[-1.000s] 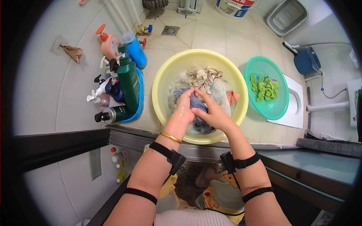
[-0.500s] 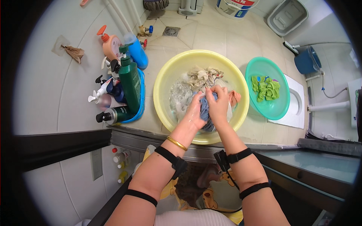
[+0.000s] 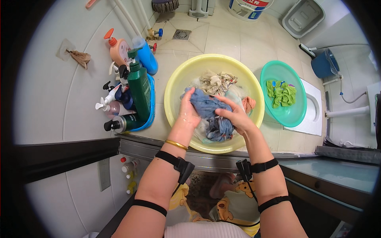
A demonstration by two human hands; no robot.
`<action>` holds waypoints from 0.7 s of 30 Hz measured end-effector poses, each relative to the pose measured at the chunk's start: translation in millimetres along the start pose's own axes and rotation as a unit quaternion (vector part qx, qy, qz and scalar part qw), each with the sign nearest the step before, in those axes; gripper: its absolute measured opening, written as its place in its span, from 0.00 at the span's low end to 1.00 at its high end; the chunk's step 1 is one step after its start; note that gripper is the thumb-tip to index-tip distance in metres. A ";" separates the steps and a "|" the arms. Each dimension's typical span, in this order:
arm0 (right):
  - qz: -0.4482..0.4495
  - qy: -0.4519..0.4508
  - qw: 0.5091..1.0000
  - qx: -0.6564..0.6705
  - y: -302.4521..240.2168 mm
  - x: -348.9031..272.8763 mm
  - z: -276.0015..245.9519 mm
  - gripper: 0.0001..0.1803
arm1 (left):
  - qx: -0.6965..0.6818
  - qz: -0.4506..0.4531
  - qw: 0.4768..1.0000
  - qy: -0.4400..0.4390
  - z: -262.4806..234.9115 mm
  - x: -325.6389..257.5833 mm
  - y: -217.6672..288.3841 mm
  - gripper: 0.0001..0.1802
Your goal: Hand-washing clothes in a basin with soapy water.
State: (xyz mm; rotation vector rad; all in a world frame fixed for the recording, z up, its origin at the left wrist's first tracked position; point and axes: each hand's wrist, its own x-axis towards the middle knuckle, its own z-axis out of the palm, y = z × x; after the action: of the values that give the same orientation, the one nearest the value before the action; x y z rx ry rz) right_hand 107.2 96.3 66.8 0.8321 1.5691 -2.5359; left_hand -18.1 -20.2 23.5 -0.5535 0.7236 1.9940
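Note:
A wet blue cloth garment (image 3: 208,109) is stretched between my two hands above the yellow basin (image 3: 173,75). My left hand (image 3: 188,112) grips its left side, fingers closed at the edge. On the other side my right hand (image 3: 238,117) holds it with thumb and fingers. The lower part of the garment hangs bunched and darker in the basin. Behind it lies a crumpled beige cloth (image 3: 217,82), and an orange cloth (image 3: 248,104) rests against the right wall. White, sudsy fabric shows partly underneath; its kind is hidden.
A green basin (image 3: 295,115) with a bright green cloth (image 3: 282,94) stands to the right, by a white squat toilet (image 3: 316,105). Left of the yellow basin, a blue basket (image 3: 152,104) holds several pump bottles. A dark door track (image 3: 139,147) runs in front.
My hands have moved apart, from bunching the blue garment together to spreading it open. More of its surface now shows.

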 end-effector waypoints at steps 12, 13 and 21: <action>-0.260 0.302 0.787 -0.471 15.2 10.5 49.9 0.09 | 0.002 -0.079 0.993 -0.084 -6.3 8.1 -56.9 0.20; -0.243 0.385 0.782 -0.426 8.7 15.7 39.4 0.09 | 0.047 -0.053 0.997 -0.019 4.0 1.8 -62.4 0.21; -0.312 0.311 0.767 -0.466 47.8 39.5 12.8 0.13 | 0.030 -0.052 0.998 0.023 -7.2 3.2 -51.8 0.19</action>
State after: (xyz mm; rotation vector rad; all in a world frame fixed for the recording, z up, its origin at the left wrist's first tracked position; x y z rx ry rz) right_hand 82.9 71.7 13.7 1.1216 3.2999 -1.2099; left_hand 26.2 -2.0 2.3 -0.5911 0.7651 1.8617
